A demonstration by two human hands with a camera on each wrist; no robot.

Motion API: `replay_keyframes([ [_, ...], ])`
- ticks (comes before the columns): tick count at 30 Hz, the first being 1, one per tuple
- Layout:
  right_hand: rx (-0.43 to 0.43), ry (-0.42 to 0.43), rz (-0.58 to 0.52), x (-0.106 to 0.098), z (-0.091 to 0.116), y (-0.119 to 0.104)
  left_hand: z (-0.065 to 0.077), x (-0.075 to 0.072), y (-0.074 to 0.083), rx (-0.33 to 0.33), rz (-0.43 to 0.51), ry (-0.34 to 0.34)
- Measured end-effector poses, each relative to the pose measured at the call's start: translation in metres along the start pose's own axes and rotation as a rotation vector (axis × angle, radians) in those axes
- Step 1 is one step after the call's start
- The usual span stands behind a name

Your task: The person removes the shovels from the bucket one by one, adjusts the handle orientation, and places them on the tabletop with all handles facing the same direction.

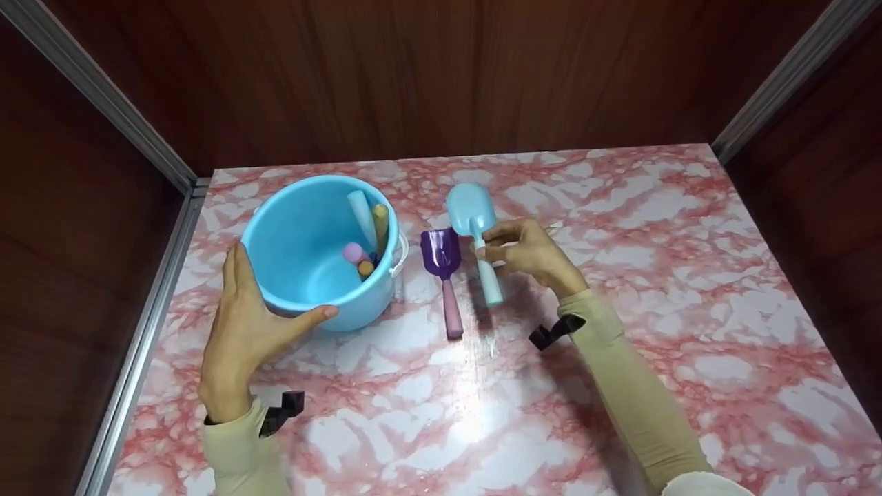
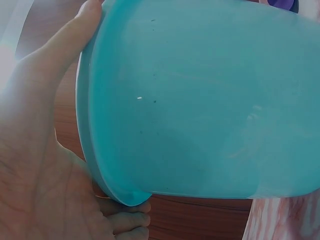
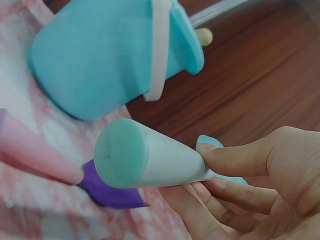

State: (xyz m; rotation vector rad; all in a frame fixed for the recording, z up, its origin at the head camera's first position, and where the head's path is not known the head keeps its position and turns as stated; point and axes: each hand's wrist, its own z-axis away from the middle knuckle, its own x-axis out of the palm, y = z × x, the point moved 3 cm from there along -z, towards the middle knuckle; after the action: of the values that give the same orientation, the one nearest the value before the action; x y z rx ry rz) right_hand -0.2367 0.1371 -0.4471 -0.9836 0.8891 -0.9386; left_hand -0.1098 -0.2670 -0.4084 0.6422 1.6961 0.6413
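A light-blue shovel (image 1: pixel 471 207) with a pale handle is pinched near its neck between the thumb and fingers of my right hand (image 1: pixel 530 255); it seems raised over the table. The right wrist view shows the handle's green end (image 3: pixel 120 154) toward the camera. Beside it lies a purple scoop (image 1: pixel 441 252) with a pink handle (image 1: pixel 451 310). My left hand (image 1: pixel 251 317) rests against the near-left rim of a blue bucket (image 1: pixel 358 313), thumb and fingers spread. Several handles stand inside, including a light-blue handle (image 1: pixel 362 217), a yellow handle (image 1: pixel 380 224) and a pink-ended handle (image 1: pixel 353 253).
The bucket's white carrying handle (image 1: pixel 401 255) hangs on its right side. Everything stands on a red-and-white marbled table (image 1: pixel 689 344). A dark wood panel (image 1: pixel 441 76) rises behind it, with metal-framed panels at left and right.
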Motion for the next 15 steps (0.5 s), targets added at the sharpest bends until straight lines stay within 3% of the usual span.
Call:
replay_keyframes([
  [6, 0.017, 0.047, -0.015, -0.001, -0.004, 0.017, 0.0, 0.0, -0.001, -0.005, 0.009, -0.008],
  [15, 0.051, 0.049, -0.042, 0.0, -0.005, 0.04, 0.0, 0.001, 0.0, 0.019, 0.021, 0.01],
])
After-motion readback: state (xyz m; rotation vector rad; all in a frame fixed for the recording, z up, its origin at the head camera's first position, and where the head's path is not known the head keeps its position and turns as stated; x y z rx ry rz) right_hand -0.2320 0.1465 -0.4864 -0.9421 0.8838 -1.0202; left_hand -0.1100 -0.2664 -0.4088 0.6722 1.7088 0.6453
